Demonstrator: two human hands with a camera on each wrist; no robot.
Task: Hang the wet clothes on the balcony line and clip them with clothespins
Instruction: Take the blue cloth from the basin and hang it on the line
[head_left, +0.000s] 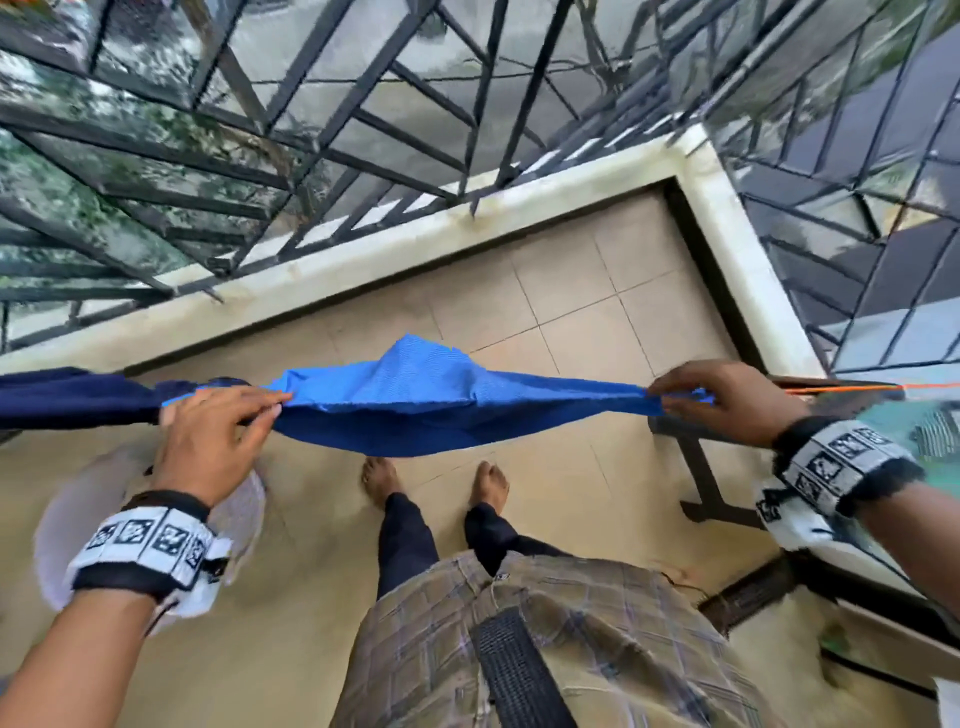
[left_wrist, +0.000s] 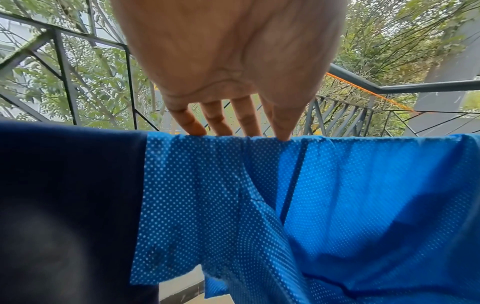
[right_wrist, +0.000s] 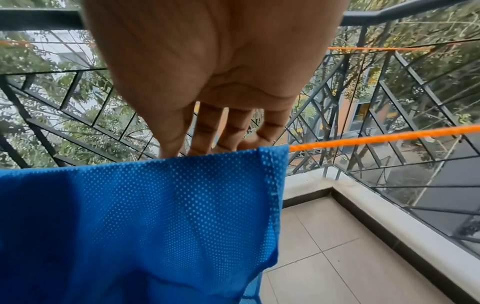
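Blue mesh cloth (head_left: 415, 400), perforated and thin, hung folded over the orange line (right_wrist: 384, 138), sagging between both grips. Left hand (head_left: 218, 436) pinched its left top edge; right hand (head_left: 727, 397) pinched the right corner. Dark navy garment (left_wrist: 64, 185) overlapped just left of the left grip. Bare rope ran right of the right grip, black railing (head_left: 322, 140) beyond.

Bright blue dotted mesh garment (head_left: 415, 400) draped over orange line (right_wrist: 376, 138), spread between the fingertips (left_wrist: 283, 131), dark navy garment (left_wrist: 64, 185) hung just beside.
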